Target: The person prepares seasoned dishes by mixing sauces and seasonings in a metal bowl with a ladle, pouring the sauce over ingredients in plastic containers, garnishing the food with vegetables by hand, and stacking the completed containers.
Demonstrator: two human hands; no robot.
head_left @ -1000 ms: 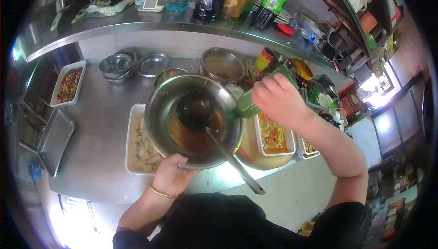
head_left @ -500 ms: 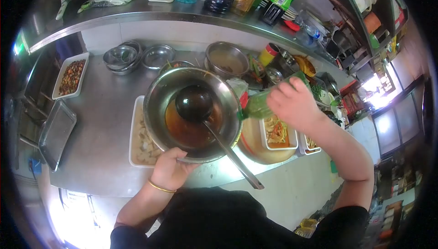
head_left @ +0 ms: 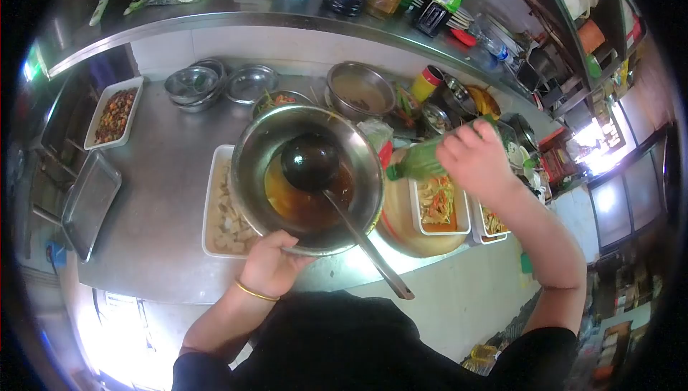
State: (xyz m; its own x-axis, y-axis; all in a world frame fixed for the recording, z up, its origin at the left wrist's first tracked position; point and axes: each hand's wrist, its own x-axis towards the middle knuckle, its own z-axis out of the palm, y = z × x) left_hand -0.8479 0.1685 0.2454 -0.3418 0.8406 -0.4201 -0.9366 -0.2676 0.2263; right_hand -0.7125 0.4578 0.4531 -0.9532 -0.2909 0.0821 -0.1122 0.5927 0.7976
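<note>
My left hand (head_left: 272,265) grips the near rim of a large steel bowl (head_left: 251,169), thumb over the edge. The bowl holds brown liquid (head_left: 287,201). A dark ladle (head_left: 369,244) rests inside, its round head in the bowl and its long handle leaning out over the near right rim. My right hand (head_left: 479,161) is wrapped around a green bottle (head_left: 423,161), which lies nearly level to the right of the bowl. The bottle's neck points at the bowl, a little apart from its rim.
A white tray of pale chunks (head_left: 222,230) sits left of the bowl, partly under it. A round board (head_left: 401,237) and a tray of sliced food (head_left: 437,208) lie to the right. Steel bowls (head_left: 358,90) line the back, below a shelf (head_left: 287,29) with bottles.
The green bottle in my right hand has moved right and slightly up, so its neck has drawn away from the bowl's rim. The bowl shifts only slightly in view; my left hand keeps its grip.
</note>
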